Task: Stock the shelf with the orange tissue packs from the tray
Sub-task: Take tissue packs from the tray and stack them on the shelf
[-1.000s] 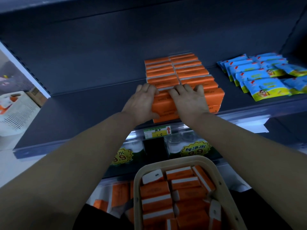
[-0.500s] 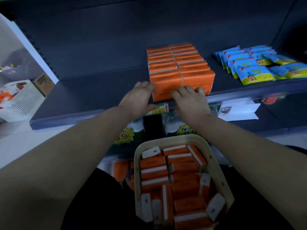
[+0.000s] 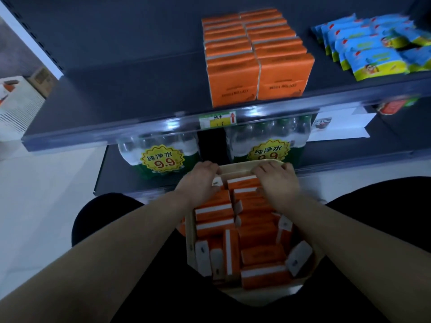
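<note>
Two rows of orange tissue packs [image 3: 256, 73] stand on the dark shelf [image 3: 140, 89], reaching its front edge. Below, a beige tray [image 3: 190, 241] rests on my lap, filled with several loose orange tissue packs [image 3: 263, 255], some flat and some on end. Both hands are at the tray's far end. My left hand [image 3: 200, 183] curls its fingers and thumb round the packs at the far left. The fingers of my right hand [image 3: 277, 180] curl over the far ends of the packs at the far right, by the rim.
Blue and yellow packets [image 3: 373, 57] lie on the shelf right of the orange rows. A price tag [image 3: 218, 120] sits on the shelf rail. Shrink-wrapped water bottles [image 3: 161, 155] stand on the lower shelf behind the tray. A white box [image 3: 18, 101] sits at the far left.
Both hands left the front of the shelf stack and dropped to the far end of the tray. The view tilted down; the shelf rows now stand squared at the edge.
</note>
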Motion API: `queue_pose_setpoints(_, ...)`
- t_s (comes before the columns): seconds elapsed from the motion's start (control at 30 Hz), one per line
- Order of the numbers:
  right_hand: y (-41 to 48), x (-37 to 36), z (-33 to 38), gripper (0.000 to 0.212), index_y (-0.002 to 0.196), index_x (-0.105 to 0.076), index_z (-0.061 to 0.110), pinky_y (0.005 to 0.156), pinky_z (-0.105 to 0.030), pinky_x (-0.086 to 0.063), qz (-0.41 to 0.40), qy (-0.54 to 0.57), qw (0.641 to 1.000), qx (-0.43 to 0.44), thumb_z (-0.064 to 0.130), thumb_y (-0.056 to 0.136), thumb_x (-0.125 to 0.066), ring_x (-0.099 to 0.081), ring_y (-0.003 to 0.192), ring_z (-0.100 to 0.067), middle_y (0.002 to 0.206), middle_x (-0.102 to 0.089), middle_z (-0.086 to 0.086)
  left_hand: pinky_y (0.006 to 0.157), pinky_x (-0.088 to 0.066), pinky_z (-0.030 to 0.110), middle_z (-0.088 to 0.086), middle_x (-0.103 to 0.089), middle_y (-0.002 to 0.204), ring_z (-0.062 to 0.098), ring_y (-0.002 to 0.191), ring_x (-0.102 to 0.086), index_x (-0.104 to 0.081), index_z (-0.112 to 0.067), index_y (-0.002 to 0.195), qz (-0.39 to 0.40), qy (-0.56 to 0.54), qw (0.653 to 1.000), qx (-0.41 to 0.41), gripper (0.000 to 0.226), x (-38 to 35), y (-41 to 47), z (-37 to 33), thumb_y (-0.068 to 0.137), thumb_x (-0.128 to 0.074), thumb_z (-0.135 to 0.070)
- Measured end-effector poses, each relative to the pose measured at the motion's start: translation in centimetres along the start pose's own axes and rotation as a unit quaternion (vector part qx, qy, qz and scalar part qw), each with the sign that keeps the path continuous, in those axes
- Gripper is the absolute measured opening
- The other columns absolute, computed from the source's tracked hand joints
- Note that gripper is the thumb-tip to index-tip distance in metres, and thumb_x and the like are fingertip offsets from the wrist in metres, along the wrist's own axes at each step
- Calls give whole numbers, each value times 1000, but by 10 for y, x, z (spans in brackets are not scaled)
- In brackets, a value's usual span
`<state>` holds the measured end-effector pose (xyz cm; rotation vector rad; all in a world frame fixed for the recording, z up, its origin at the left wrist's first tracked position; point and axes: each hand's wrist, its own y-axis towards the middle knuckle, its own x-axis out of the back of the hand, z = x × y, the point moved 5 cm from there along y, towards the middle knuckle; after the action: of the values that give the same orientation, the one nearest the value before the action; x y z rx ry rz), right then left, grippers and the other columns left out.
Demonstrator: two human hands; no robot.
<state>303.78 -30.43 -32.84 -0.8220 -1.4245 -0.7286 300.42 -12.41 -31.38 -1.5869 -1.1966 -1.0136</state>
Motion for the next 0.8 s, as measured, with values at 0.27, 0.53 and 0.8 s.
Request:
queue_pose_setpoints(0.27, -21, -67, -6, 33, 126, -47, 27, 100, -44, -35, 163, 34, 986, -17, 23, 95, -36, -48, 122, -23, 131, -53, -1, 105, -32, 32, 5, -52, 128, 22, 123, -44, -53, -18, 124, 32, -16, 999, 25, 40, -47, -2, 10, 86, -62, -24)
queue_pose_setpoints(0.53, -11, -93, 2, 33, 129, -46, 24, 101, -43, -33, 168, 43, 985, -13, 23, 98, -35, -47, 123, -22, 133, -52, -3, 103, -34, 28, 2, -47, 135, 18, 127, -40, -49, -19, 130, -9, -44, 997, 64, 41, -47, 5, 22, 90, -60, -22)
queue_pose_setpoints(0.8, -1, -94, 9, 32, 126, -52, 20, 100, -45, -32, 124, -11, 992, 30, 24, 97, -40, -41, 125, -27, 132, -47, -8, 92, -46, 37, 4, -48, 133, 22, 123, -43, -52, -17, 127, -5, -68, 989, 129, 37, -48, -1, 44, 90, -55, -15)
